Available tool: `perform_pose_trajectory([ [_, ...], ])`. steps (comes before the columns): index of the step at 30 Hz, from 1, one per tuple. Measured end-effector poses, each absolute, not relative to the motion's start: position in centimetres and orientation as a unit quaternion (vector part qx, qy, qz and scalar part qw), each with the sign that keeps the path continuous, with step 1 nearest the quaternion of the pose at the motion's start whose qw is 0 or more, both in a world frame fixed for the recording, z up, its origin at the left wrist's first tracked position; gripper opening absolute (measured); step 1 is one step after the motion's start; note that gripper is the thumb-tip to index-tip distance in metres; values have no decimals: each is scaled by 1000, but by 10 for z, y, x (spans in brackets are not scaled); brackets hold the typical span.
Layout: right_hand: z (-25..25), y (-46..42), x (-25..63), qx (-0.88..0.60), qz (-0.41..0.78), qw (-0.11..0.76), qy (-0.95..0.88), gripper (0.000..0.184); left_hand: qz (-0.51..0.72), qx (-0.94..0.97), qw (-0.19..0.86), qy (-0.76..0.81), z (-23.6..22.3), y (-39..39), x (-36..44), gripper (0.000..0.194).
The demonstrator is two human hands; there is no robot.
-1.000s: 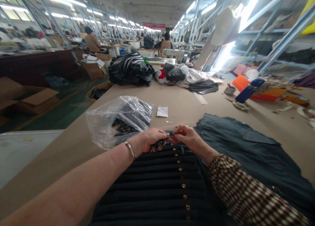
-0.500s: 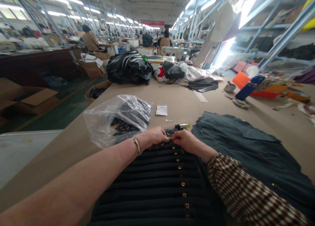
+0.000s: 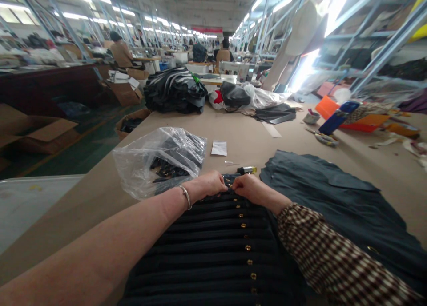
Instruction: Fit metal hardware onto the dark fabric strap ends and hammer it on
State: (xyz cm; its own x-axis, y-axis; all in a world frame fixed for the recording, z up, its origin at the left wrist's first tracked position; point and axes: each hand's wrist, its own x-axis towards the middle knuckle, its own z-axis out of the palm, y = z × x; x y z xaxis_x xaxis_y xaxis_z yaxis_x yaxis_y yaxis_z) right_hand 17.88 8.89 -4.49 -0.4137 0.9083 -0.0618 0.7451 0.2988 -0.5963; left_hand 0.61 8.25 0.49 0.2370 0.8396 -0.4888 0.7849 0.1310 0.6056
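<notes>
In front of me lies a set of dark fabric strips (image 3: 203, 248), side by side in rows, with a line of small gold fittings (image 3: 247, 248) running down them. My left hand (image 3: 213, 183) is closed in a pinch at the far end of the rows. Facing it, my right hand (image 3: 247, 188) is also pinched, thumb and finger at the far strips. A small gold fitting shows between the two sets of fingertips, which almost meet. Exactly what each pinch grips is too small to tell. Just beyond my right hand lies a short tool with a yellow end (image 3: 247, 169).
A clear plastic bag (image 3: 163, 159) of dark pieces lies to the left, near a white paper slip (image 3: 219, 148). Dark flat fabric (image 3: 320, 186) spreads on the right. Farther back are a dark fabric pile (image 3: 175, 92), scissors (image 3: 322, 138) and an orange holder (image 3: 363, 119).
Both hands stay pinched at nearly the same spot. My right forearm and sleeve have shifted slightly left, and the right hand has turned a little.
</notes>
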Motion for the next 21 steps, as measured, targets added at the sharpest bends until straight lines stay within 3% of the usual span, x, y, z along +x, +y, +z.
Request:
perform_pose_trajectory([
  [13, -31, 76, 169, -506, 183, 124, -834, 15, 81, 621, 462, 628, 1, 85, -11, 15],
  [17, -7, 52, 146, -377, 79, 189, -903, 16, 135, 569, 537, 608, 2, 84, -18, 10],
  [21, -1, 40, 126, -269, -31, 199, -942, 14, 179, 509, 596, 594, 4, 79, -16, 12],
])
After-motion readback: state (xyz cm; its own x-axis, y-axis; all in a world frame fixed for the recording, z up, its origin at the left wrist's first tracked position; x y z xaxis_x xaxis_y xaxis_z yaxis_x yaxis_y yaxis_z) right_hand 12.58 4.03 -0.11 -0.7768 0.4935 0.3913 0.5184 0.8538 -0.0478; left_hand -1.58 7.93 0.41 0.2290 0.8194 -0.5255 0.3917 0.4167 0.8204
